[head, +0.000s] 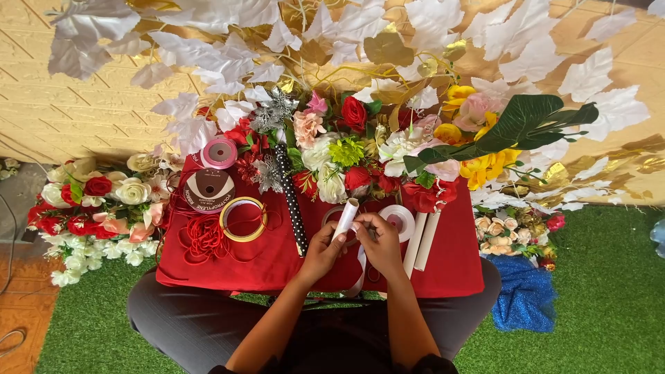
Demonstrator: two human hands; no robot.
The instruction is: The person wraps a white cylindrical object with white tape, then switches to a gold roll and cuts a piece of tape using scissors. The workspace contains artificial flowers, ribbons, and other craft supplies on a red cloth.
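A white rolled paper tube (347, 212) stands tilted above the red cloth (457, 263) spread over my lap. My left hand (323, 249) grips the tube's lower part. My right hand (379, 242) pinches it from the right, and a white ribbon strip (360, 271) hangs down between the hands. A white ribbon spool (400, 220) lies just beyond my right hand. Two more white rolled tubes (422, 241) rest to its right.
Artificial flowers (360, 142) and white and gold leaves crowd the far side. A pink spool (219, 152), brown spool (208, 190), yellow tape ring (243, 219), red cord (206, 239) and polka-dot stick (292, 201) lie on the cloth's left. Green turf surrounds me; blue glitter fabric (523, 294) lies at right.
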